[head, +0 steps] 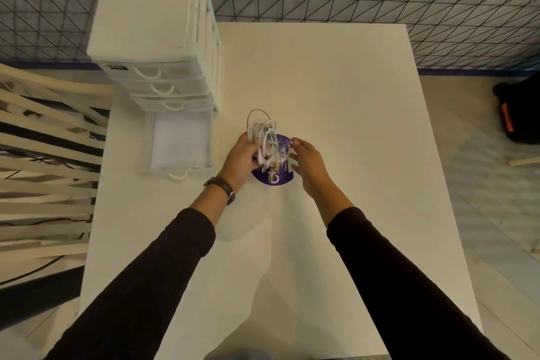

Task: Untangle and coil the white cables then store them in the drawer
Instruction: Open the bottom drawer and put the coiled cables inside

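Observation:
My left hand (pixel 242 158) grips a bundle of looped white cables (pixel 264 133) and holds it upright just above the table, with loops rising above the fingers and plug ends hanging below. Just to the right, my right hand (pixel 307 161) hovers with relaxed, spread fingers, holding nothing and apart from the bundle. The bottom drawer (pixel 181 143) of a white drawer unit (pixel 152 9) is pulled out to the left of my left hand, and its inside looks bare.
A round purple sticker (pixel 276 177) lies on the white table (pixel 336 114) under my hands. The drawer unit's upper drawers are closed. A white slatted chair (pixel 43 155) stands at the left, and a black bag (pixel 518 114) sits on the floor at the right.

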